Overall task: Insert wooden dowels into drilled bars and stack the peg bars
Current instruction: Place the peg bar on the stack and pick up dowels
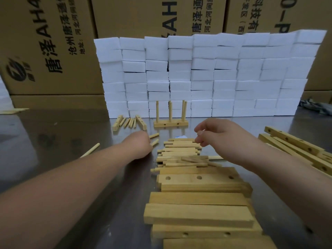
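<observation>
1. Closest to the camera, a stack of drilled bars [197, 203] is lying flat on the shiny metal table [53, 132], with holes showing on a couple of them.
2. Just past that, a loose pile of dowels [181, 153] is sitting between the two forearms.
3. The left hand [142, 142] is resting left of the pile, fingers curled in, and it's gripping two dowels [154, 139] whose ends are poking out toward the right.
4. The right hand [212, 132] is hovering over the far end of the pile with fingers bent down. The tips are touching the top sticks, but honestly can't tell if it's pinching one.
5. More bars [294, 144] are piling up at the right edge.
6. Farther back, a peg bar [170, 123] is standing with its dowels upright, well apart from both hands.
7. Behind it, a wall of white foam blocks [206, 74] is standing in front of cardboard boxes [45, 42].
</observation>
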`<state>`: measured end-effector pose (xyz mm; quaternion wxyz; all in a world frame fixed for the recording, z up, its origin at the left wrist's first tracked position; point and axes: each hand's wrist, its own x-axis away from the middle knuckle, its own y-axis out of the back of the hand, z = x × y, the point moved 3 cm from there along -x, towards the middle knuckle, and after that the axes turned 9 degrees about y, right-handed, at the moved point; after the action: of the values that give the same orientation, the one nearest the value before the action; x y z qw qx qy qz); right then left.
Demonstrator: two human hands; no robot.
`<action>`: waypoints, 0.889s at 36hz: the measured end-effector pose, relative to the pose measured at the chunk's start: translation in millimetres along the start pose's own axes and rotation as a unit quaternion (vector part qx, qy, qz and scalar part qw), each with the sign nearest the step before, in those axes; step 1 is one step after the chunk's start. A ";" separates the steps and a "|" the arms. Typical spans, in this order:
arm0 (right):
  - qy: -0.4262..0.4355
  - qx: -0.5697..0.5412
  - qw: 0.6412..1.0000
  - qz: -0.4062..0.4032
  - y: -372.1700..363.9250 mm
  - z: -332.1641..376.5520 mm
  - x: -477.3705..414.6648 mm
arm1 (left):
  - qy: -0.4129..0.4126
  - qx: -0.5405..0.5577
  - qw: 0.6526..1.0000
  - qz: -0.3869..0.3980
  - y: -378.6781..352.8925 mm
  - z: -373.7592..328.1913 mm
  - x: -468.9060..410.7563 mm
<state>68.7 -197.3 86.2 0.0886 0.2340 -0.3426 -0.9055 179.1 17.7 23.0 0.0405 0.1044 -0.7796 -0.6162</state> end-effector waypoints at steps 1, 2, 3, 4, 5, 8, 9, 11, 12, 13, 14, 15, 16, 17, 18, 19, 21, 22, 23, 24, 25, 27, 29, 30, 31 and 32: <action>0.000 0.002 1.000 0.006 -0.3 -0.1 -0.1 | 0.004 0.009 1.000 0.000 -0.5 0.7 3.0; -0.001 0.004 1.000 0.015 -0.6 -0.7 -0.1 | 0.008 0.023 1.000 0.002 -1.3 1.3 5.8; -0.002 0.010 1.000 0.027 -0.9 -1.0 0.0 | 0.012 0.041 0.999 0.005 -2.1 1.7 8.2; 0.000 0.025 0.999 0.044 -1.2 -1.3 0.1 | 0.016 0.058 0.998 0.006 -3.0 1.6 10.3; 0.002 0.045 0.997 0.067 -1.8 -1.4 0.5 | 0.020 0.078 0.997 0.003 -3.4 1.4 12.1; 0.001 0.108 0.983 0.149 -5.7 -2.3 3.0 | 0.042 0.187 0.981 -0.034 -3.3 1.0 18.1; -0.003 0.120 0.978 0.169 -6.5 -2.7 4.1 | 0.050 0.240 0.968 -0.046 -4.0 1.2 20.4; -0.005 0.132 0.970 0.206 -8.3 -1.3 6.4 | 0.058 0.333 0.939 -0.068 -5.0 1.3 25.7; 0.005 0.137 0.965 0.225 -9.4 0.9 7.5 | 0.054 0.360 0.928 -0.077 -4.9 1.1 28.3; 0.019 0.142 0.959 0.245 -10.9 3.5 8.5 | 0.047 0.378 0.921 -0.083 -4.3 0.8 31.1; 0.033 0.147 0.953 0.263 -13.1 6.6 9.6 | 0.040 0.391 0.916 -0.085 -3.1 0.7 33.9; 0.046 0.155 0.947 0.279 -15.6 9.8 11.2 | 0.033 0.401 0.912 -0.085 -1.4 0.4 36.4; 0.055 0.164 0.942 0.289 -17.8 12.0 12.2 | 0.025 0.408 0.909 -0.082 -0.1 0.1 38.5; 0.062 0.175 0.938 0.294 -19.8 13.2 13.1 | 0.015 0.410 0.908 -0.077 0.6 -0.4 40.3; 0.068 0.187 0.934 0.296 -21.4 13.9 13.8 | 0.004 0.410 0.909 -0.072 0.7 -1.4 42.0; 0.074 0.198 0.932 0.294 -22.8 14.3 14.5 | -0.007 0.408 0.911 -0.067 0.2 -2.6 43.5; 0.084 0.210 0.931 0.286 -23.9 15.1 15.3 | -0.024 0.403 0.913 -0.062 -1.4 -5.3 46.0; 0.088 0.214 0.930 0.285 -24.0 15.8 15.8 | -0.031 0.400 0.914 -0.058 -2.4 -6.6 47.2; 0.091 0.216 0.929 0.285 -24.2 16.7 16.3 | -0.038 0.399 0.915 -0.053 -3.5 -7.9 48.4; 0.094 0.219 0.928 0.287 -24.3 17.7 16.8 | -0.047 0.397 0.915 -0.049 -4.5 -9.0 49.5; 0.099 0.224 0.926 0.288 -24.5 18.8 17.3 | -0.056 0.393 0.917 -0.047 -5.3 -10.0 50.3; 0.105 0.238 0.921 0.289 -25.3 20.9 18.1 | -0.066 0.385 0.920 -0.045 -7.3 -10.6 51.9; 0.103 0.243 0.922 0.284 -25.8 22.5 19.0 | -0.067 0.384 0.920 -0.043 -9.6 -10.4 52.0; 0.100 0.242 0.923 0.282 -25.8 23.3 19.7 | -0.065 0.386 0.919 -0.044 -10.5 -10.1 51.7; 0.098 0.242 0.923 0.281 -25.7 24.1 20.5 | -0.062 0.390 0.918 -0.047 -11.3 -9.7 51.4; 0.097 0.241 0.924 0.280 -25.5 24.7 21.2 | -0.059 0.396 0.915 -0.051 -11.5 -9.1 51.2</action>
<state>38.2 -170.7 77.8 0.3121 0.2295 -0.5919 -0.7068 132.2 -4.4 10.6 -0.0812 0.1148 -0.9545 -0.2628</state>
